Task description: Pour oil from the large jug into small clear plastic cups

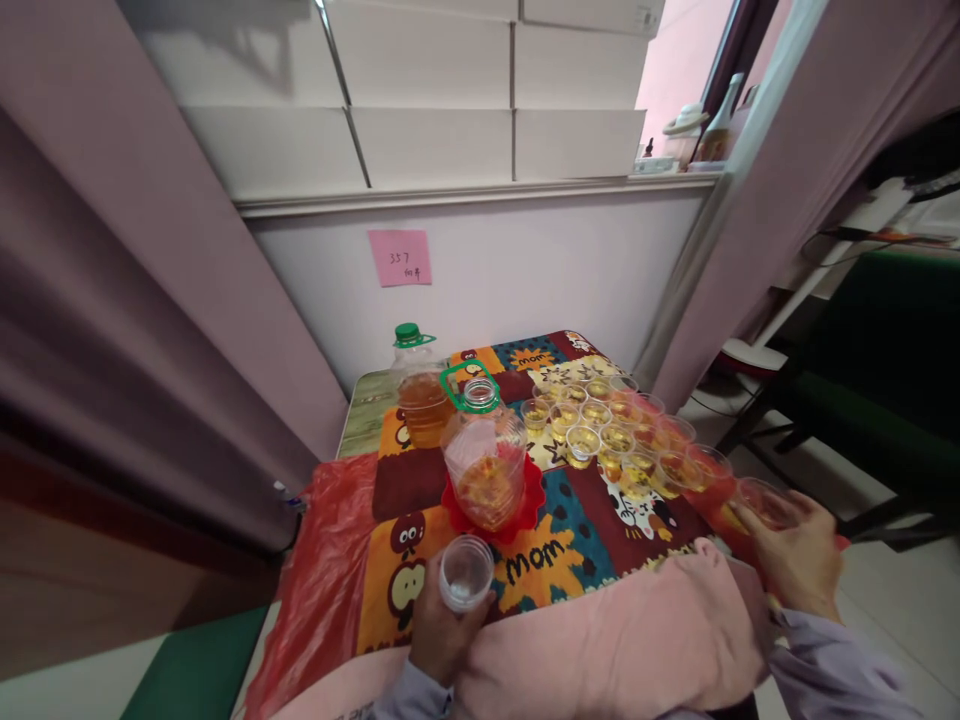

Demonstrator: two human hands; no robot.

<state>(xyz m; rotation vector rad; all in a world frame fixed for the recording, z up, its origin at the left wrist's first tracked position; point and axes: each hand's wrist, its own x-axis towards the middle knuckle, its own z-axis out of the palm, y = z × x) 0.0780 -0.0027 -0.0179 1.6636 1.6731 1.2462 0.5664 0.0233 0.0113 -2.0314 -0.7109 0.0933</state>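
My left hand [441, 625] is wrapped round a clear plastic cup [466, 592] near the table's front edge; the cup looks empty. At the right edge, the fingers of my right hand [802, 550] close on another clear cup [765, 500], and its contents are hard to make out. Rows of clear cups [617, 438] with yellowish liquid stand beside it. In the middle, an uncapped plastic jug [486, 475] with a green handle and some amber liquid rests on a red scalloped dish [534, 495]. Behind it on the left stands a green-capped jug [424, 405], fuller with amber liquid.
A patterned cloth [585, 510] covers much of the table, with red plastic sheeting [330, 560] along the left side. A pink note [400, 258] is on the wall behind. White boxes [435, 140] line the ledge. A dark green chair [862, 350] stands right.
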